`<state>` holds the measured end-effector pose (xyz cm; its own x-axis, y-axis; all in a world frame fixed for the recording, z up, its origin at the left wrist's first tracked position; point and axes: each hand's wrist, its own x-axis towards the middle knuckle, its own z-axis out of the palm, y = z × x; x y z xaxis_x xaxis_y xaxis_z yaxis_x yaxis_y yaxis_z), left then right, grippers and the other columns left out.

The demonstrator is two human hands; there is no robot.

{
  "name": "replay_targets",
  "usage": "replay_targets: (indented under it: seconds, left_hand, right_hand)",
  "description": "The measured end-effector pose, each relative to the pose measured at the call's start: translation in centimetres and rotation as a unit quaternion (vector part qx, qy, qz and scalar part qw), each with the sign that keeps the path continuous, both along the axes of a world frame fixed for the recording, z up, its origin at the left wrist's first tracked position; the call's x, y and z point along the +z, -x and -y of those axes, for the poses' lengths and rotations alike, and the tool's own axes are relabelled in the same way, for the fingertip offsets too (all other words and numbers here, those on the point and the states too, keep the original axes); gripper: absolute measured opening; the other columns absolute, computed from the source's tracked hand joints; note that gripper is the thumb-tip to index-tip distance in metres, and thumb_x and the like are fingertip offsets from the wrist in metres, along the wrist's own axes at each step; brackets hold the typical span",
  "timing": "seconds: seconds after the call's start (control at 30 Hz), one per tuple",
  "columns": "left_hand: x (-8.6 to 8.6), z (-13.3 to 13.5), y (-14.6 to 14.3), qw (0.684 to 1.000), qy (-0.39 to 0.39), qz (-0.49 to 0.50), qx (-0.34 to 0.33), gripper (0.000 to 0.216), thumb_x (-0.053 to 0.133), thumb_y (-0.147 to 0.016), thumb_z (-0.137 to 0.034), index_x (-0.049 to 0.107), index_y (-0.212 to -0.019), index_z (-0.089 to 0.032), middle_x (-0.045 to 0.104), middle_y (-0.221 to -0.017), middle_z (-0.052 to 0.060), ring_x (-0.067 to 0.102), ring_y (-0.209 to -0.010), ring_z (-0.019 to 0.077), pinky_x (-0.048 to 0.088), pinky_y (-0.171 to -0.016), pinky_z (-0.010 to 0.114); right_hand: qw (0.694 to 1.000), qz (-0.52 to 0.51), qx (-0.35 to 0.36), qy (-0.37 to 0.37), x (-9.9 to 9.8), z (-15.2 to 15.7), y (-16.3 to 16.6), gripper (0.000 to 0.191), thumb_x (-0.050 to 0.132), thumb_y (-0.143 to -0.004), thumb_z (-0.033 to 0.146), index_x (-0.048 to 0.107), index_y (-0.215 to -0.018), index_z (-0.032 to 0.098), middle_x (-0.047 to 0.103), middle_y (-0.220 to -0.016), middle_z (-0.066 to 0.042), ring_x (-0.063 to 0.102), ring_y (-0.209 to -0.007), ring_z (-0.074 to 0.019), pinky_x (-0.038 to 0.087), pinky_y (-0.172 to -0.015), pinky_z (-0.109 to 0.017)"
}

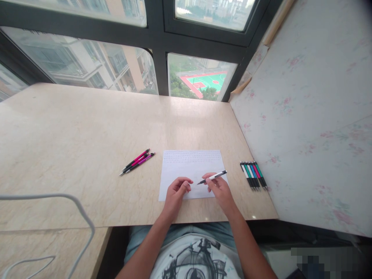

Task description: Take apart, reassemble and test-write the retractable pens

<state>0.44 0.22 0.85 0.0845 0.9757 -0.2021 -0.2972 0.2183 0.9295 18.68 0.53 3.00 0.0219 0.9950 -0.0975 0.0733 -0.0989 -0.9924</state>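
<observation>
1. Paper (188, 169): a white sheet, flat, rows of small writing along its far edge; lies near the surface's (95, 155) near edge, toward the right corner.
2. Pen (216, 176): white barrel, black grip; held slanting over the paper, tip leftward; contact unclear.

Domestic interior, apparently a room in an upper-storey flat. Wall in floral wallpaper (305, 128), peeling beside the dark window frame (158, 42); beige marble-patterned worktop (72, 124) running up to the glass. Outlook: multi-storey block (87, 66) and, far below, green-and-red sports court (207, 81) by trees (176, 86).
</observation>
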Motion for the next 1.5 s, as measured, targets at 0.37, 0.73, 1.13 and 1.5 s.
replay_targets:
  seconds: [0.37,0.73,1.13,1.5]
  left_hand:
    - [0.1,-0.1,-0.2,0.998,0.023,0.059,0.017,0.023,0.065,-0.084,-0.038,0.068,-0.094,-0.018,0.068,-0.087,0.006,0.054,-0.071,0.0134,0.042,-0.067,0.026]
    - [0.0,-0.1,-0.2,0.998,0.023,0.059,0.015,0.020,0.066,-0.083,-0.034,0.069,-0.093,-0.018,0.069,-0.088,0.006,0.056,-0.071,0.0129,0.043,-0.067,0.026]
    - [0.3,-0.1,-0.3,0.998,0.026,0.057,0.014,0.018,0.066,-0.082,-0.032,0.069,-0.092,-0.018,0.068,-0.088,0.007,0.055,-0.071,0.0139,0.044,-0.066,0.027]
    - [0.2,-0.1,-0.2,0.998,0.024,0.054,0.011,0.017,0.066,-0.083,-0.032,0.068,-0.092,-0.018,0.068,-0.089,0.007,0.055,-0.072,0.0139,0.044,-0.067,0.026]
  right_hand:
    - [0.986,-0.128,-0.107,-0.019,0.7,0.1,-0.2,0.094,0.071,-0.082,0.032,0.009,-0.152,0.027,0.068,-0.080,-0.001,0.064,-0.069,-0.0178,0.049,-0.050,-0.023]
    - [0.985,-0.105,-0.129,-0.036,0.2,0.0,-0.8,0.094,0.071,-0.081,0.029,0.009,-0.151,0.028,0.069,-0.081,0.000,0.067,-0.072,-0.0179,0.054,-0.054,-0.025]
    - [0.985,-0.073,-0.147,-0.052,0.3,-0.1,-1.1,0.089,0.069,-0.083,0.032,0.012,-0.151,0.025,0.070,-0.083,-0.001,0.068,-0.069,-0.0185,0.053,-0.054,-0.027]
    - [0.983,-0.045,-0.170,-0.048,0.1,0.0,-1.3,0.088,0.070,-0.081,0.030,0.015,-0.150,0.025,0.069,-0.080,0.000,0.062,-0.062,-0.0148,0.051,-0.053,-0.025]
